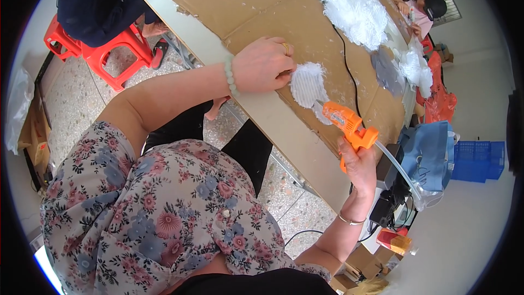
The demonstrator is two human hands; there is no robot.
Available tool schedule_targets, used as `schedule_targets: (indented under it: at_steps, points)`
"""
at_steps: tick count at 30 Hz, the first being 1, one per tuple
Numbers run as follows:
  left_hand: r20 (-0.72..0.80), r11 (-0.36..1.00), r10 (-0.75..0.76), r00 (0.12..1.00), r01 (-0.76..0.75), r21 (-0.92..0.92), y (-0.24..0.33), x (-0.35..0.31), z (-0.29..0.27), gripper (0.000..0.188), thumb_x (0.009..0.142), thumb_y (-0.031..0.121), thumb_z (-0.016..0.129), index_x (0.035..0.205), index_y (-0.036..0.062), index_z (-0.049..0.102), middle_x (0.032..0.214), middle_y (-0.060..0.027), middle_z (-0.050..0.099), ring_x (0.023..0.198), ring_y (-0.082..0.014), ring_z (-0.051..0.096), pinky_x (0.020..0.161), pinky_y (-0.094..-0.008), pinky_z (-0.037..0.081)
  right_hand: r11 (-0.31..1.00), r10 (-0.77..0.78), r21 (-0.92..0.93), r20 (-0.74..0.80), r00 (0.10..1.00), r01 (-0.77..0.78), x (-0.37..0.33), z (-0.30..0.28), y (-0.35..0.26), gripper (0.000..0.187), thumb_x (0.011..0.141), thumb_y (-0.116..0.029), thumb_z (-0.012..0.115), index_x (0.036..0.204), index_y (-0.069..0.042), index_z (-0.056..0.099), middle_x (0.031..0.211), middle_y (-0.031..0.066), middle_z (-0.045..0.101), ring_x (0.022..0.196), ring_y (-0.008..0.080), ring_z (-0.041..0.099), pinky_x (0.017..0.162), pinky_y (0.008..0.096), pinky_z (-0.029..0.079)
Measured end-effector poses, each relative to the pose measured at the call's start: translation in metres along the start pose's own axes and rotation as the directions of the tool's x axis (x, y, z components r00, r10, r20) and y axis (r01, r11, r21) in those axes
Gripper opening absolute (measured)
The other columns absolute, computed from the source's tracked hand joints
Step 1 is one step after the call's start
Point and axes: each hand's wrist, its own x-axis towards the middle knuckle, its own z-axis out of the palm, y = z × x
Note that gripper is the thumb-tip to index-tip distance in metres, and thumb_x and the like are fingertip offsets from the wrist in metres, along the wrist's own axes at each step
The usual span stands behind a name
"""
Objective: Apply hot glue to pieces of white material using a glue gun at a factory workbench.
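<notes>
My right hand (358,165) is wrapped round the handle of an orange hot glue gun (343,118). A clear glue stick (401,165) trails out of its back. The gun's nozzle rests at the lower part of a white fringed fabric piece (308,85), which lies on brown cardboard (284,19). My left hand (266,65), with a ring and a pale bead bracelet, is closed at the piece's left edge. Its fingertips pinch that edge, partly hidden behind the curled fingers.
Heaps of white fringed fabric (355,13) lie farther up the table, beside grey pieces (387,71). A black cord (349,68) crosses the cardboard. One person (428,8) works at the far right, another (95,5) sits on a red stool (117,57). A blue bag (426,150) hangs right.
</notes>
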Motion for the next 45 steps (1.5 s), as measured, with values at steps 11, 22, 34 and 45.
schedule_targets:
  at_steps: [11,22,34,45]
  points:
    - [0.024,1.0,-0.009,1.0,0.008,0.017,-0.001,0.0,0.0,0.007,0.07,0.012,0.062,0.07,0.0067,0.066,0.072,-0.0055,0.059,0.078,-0.0255,0.056,0.071,-0.0372,0.046,1.0,-0.027,-0.006,0.067,0.997,0.028,0.006,0.004,0.002,0.021,0.085,-0.015,0.065,0.099,-0.002,0.056,0.076,-0.002,0.053,0.065,0.0058,0.047,0.057,0.0219,0.039]
    - [0.009,1.0,-0.018,1.0,0.018,0.001,-0.001,-0.001,0.0,0.006,0.07,0.012,0.062,0.07,0.0075,0.066,0.072,-0.0049,0.058,0.078,-0.0254,0.056,0.071,-0.037,0.046,0.997,-0.038,-0.068,0.102,0.994,0.045,0.008,0.006,-0.007,0.021,0.085,-0.014,0.065,0.1,-0.001,0.055,0.076,-0.002,0.053,0.065,0.006,0.047,0.057,0.0219,0.039]
    - [-0.002,1.0,-0.018,1.0,0.018,0.011,-0.001,-0.001,0.001,0.005,0.07,0.012,0.062,0.068,0.0078,0.065,0.07,-0.0049,0.056,0.076,-0.0252,0.056,0.069,-0.0369,0.046,0.986,-0.1,-0.12,0.122,0.987,0.115,0.013,0.012,-0.013,0.022,0.084,-0.015,0.065,0.099,0.0,0.057,0.075,-0.0031,0.051,0.065,0.0049,0.044,0.057,0.0213,0.037]
    - [-0.002,1.0,-0.015,1.0,0.015,0.005,0.0,0.0,-0.001,0.005,0.07,0.013,0.062,0.07,0.0078,0.065,0.071,-0.005,0.057,0.077,-0.0252,0.056,0.07,-0.0373,0.045,0.987,-0.097,-0.122,0.1,0.99,0.108,0.017,0.02,-0.025,0.02,0.084,-0.013,0.063,0.098,0.0,0.057,0.071,-0.0039,0.05,0.062,0.005,0.043,0.055,0.0213,0.036]
